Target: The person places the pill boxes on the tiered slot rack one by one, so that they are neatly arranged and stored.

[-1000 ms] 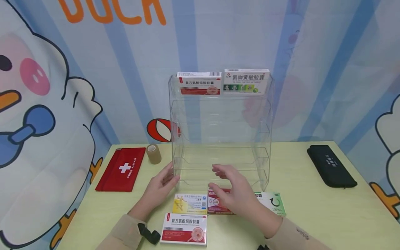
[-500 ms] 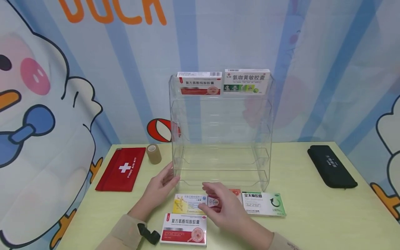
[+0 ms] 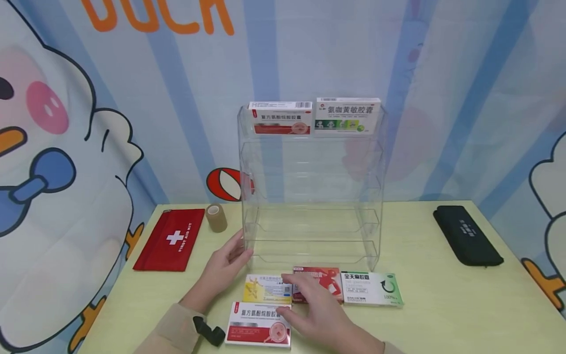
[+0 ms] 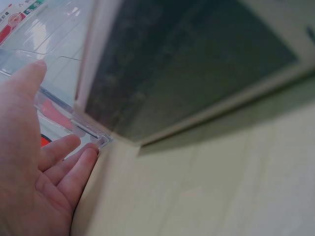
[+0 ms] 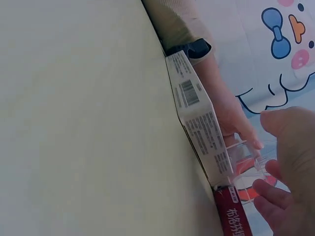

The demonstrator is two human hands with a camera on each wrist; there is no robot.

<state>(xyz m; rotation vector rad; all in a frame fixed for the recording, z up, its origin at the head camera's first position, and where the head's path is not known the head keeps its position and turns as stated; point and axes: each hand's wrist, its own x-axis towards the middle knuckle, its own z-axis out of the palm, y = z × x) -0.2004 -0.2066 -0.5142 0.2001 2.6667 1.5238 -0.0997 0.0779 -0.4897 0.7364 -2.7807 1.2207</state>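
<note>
My left hand (image 3: 226, 263) is at the lower left side of a clear tiered display rack (image 3: 309, 241). Its thumb lies by the rack's front edge, and its loosely bent fingers touch the side in the left wrist view. My right hand (image 3: 325, 309) hovers with thumb and fingers spread, holding nothing. Below its fingertips is a white-and-red medicine box (image 3: 258, 327), nearest to me. Behind it, a yellow-and-white box (image 3: 267, 289), a dark red box (image 3: 325, 282) and a green-and-white box (image 3: 371, 290) lie in a row, the red one partly covered by the hand.
Two medicine boxes, one white-and-red (image 3: 282, 119) and one white-and-green (image 3: 347, 117), stand in the rack's top tier. A red first aid pouch (image 3: 165, 246) and a brown tape roll (image 3: 216, 219) are on the left. At the right lies a black case (image 3: 468, 236).
My right hand has come down from before the rack toward the nearest white-and-red box, uncovering the green-and-white box and most of the dark red one. The left hand has stayed in place.
</note>
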